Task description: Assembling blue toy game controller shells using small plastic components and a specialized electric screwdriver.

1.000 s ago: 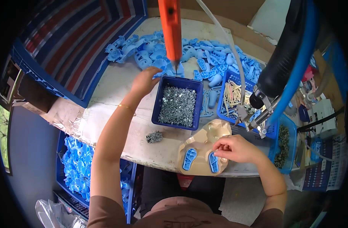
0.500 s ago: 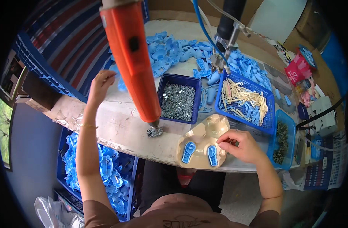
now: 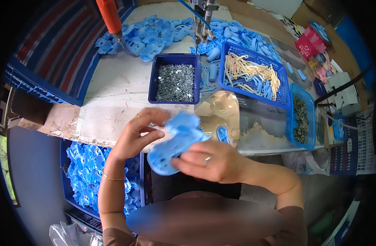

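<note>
Left hand (image 3: 134,137) now back from the orange driver (image 3: 109,16) | both hands grip light-blue moulded plastic shell (image 3: 173,141) | right hand (image 3: 210,162) clasps its lower edge, probably pinching.

The light blue shell (image 3: 175,141) at frame centre looks like smooth, slightly glossy plastic. The dark blue bin (image 3: 174,78) above holds shiny metal screws (image 3: 175,82), probably steel. The worktop (image 3: 114,98) appears matt, worn.
</note>
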A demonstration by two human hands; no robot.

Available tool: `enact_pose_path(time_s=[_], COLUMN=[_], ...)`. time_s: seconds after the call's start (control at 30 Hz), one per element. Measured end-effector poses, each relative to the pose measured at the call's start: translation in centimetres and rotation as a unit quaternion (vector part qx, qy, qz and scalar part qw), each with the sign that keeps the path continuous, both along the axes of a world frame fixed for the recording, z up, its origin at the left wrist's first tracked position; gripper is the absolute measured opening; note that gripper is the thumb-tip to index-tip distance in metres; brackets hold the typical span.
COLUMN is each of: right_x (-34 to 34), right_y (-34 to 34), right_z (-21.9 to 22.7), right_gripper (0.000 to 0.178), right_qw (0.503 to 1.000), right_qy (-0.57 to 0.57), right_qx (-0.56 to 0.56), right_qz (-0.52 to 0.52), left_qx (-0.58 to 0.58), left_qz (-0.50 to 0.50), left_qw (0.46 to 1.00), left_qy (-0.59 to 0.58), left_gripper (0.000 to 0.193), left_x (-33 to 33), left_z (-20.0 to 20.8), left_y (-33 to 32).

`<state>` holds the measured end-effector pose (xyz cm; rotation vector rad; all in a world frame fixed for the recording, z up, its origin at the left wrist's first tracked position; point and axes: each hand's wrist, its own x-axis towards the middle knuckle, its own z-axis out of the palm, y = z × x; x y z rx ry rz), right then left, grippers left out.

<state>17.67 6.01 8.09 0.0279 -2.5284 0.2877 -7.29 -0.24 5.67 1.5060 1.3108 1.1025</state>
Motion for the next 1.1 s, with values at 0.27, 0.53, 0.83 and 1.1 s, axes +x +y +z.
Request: enact_pose_path(time_s=[0.27, 0.53, 0.83, 1.1], right_x=[4.1, 3.2, 3.8, 8.5], right_y=[1.9, 2.2, 4.8, 16.4], right_z=[-3.9, -5.5, -5.8, -3.1], right_gripper=[0.034, 0.039, 0.038, 0.013], right_qw=[0.981, 0.967, 0.968, 0.906], right_qy=[-0.060, -0.171, -0.204, -0.101], right_qx=[-0.006, -0.026, -0.107, -0.148], right_qz=[-0.187, -0.189, -0.103, -0.384], left_qx=[0.146, 0.106, 0.056, 0.072], left_qz=[0.018, 0.029, 0.029, 0.046], left_qw=[0.959, 0.957, 0.964, 0.955], left_qy=[0.241, 0.267, 0.257, 0.284], left_gripper=[0.084, 0.084, 0.081, 0.068], left_x=[6.6, 6.9, 7.1, 7.9], left_z=[-3.2, -5.4, -4.9, -3.0], left_y=[1.7, 1.0, 1.2, -0.3])
